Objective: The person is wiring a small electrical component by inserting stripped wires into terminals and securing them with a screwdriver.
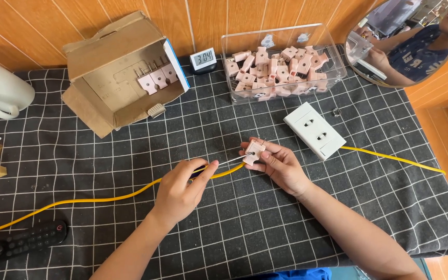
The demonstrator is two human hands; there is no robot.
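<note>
Two hands work over a dark checked tablecloth covering the table. At the back left lies an open cardboard box with pink plugs inside, and to its right a clear plastic tub full of the same plugs. A long yellow cable crosses the cloth. A white socket plate lies just beside the right hand, whose fingers pinch a pink plug. The left hand has its fingers closed round the cable near its end, at the plug

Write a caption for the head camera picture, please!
Two hands, left hand gripping yellow cable, right hand holding pink plug.
</note>
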